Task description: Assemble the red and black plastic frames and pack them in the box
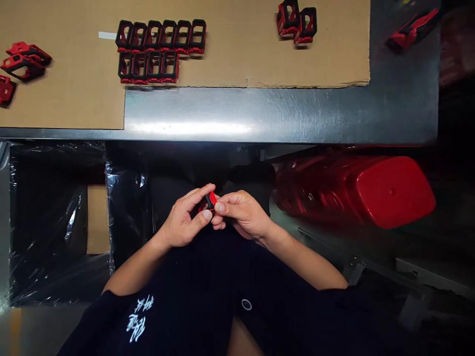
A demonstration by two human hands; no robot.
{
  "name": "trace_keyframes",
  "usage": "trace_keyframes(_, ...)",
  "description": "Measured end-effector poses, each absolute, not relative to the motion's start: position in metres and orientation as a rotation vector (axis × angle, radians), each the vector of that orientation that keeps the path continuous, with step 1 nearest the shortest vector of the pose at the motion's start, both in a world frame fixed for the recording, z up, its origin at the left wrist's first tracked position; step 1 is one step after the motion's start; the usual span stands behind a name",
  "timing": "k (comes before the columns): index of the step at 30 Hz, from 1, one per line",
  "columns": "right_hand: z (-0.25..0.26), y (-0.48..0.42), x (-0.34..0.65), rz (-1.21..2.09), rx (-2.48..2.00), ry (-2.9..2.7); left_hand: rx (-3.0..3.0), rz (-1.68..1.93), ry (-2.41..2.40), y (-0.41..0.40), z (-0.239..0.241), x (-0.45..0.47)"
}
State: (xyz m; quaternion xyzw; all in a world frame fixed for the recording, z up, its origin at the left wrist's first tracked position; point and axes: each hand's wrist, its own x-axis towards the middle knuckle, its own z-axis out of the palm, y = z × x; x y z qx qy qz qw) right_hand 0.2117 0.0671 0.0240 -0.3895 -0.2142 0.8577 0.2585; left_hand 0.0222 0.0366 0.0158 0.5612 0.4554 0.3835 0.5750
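The left hand point(181, 220) and the right hand point(243, 213) are close together over the person's lap, both curled and pinching a small red-and-black frame point(208, 201) between thumbs and fingers. Most of the frame is hidden by the fingers, so only a red edge and a black face show. The forearms angle in from the dark sleeves, and a sleeve point(139, 319) on the left carries white print.

To the left of the hands stands a bin point(55, 222) lined with glossy plastic film point(126, 207), its dark inside holding a piece of cardboard point(98, 220) upright against the liner. I cannot tell what else lies in it. To the right, a stack of red moulded shells point(393, 193) lies on its side, nested 1 into the next, the end shell showing a flat face with a small central dimple.

Beyond the hands runs a steel surface point(237, 116) topped with a cardboard sheet point(237, 64). On the sheet, matching frames stand in 2 tight rows point(161, 52), 6 in the far row and 4 in the near row, with a white strip point(107, 35) just beside them. 2 more frames point(297, 24) sit together near the far edge, and a loose heap point(24, 64) lies at the left. A longer red-and-black piece point(413, 29) rests on the bare steel at the far right.
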Motion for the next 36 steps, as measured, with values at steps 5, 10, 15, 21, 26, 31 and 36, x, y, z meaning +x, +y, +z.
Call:
trace_keyframes(5, 0.028, 0.066, 0.215, 2.288, -1.070, -0.708, 0.939, 1.015, 1.202, 0.043, 0.000, 0.024)
trace_keyframes(10, 0.030, 0.064, 0.220, 2.050, -1.160, -1.073, 0.598, 1.187, 1.200, 0.042, -0.001, 0.022)
trace_keyframes(15, 0.025, 0.064, 0.220, 1.919, -1.103, -1.238, 0.922, 1.030, 1.086, 0.028, 0.020, 0.022)
trace_keyframes(21, 0.017, 0.062, 0.219, 1.807, -1.049, -1.355, 1.119, 0.965, 1.216, 0.026, 0.022, 0.028)
trace_keyframes(26, 0.013, 0.060, 0.221, 1.724, -1.042, -1.435, 1.145, 1.047, 1.164, 0.027, 0.019, 0.031)
trace_keyframes(31, 0.014, 0.060, 0.220, 1.702, -0.996, -1.480, 1.286, 1.075, 1.150, 0.026, 0.018, 0.031)
trace_keyframes(36, 0.013, 0.064, 0.222, 1.679, -0.895, -1.541, 1.388, 1.129, 1.140, 0.025, 0.015, 0.032)
